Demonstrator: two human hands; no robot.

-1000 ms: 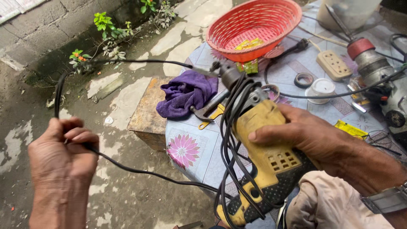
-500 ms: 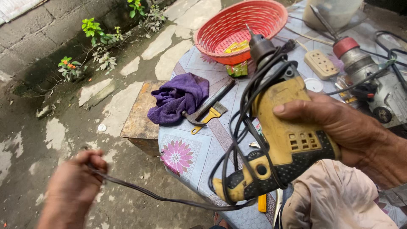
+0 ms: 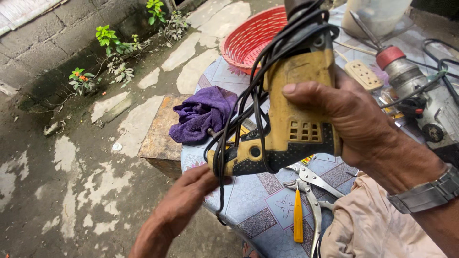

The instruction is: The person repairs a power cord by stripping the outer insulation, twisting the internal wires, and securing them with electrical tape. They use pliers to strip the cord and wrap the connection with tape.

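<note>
Right hand (image 3: 356,119) grips boxy yellow drill (image 3: 291,114) (corded).

One drill (image 3: 291,114), two hands, one basket (image 3: 248,40)

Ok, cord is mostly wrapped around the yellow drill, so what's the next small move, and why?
Probably tuck the loose end under a loop. The black cord is coiled round the yellow power drill held in the right hand, while the left hand pinches a hanging strand at the handle's base.

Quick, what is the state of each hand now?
Left hand: closed on the cord at the drill's handle.
Right hand: closed around the yellow drill.
</note>
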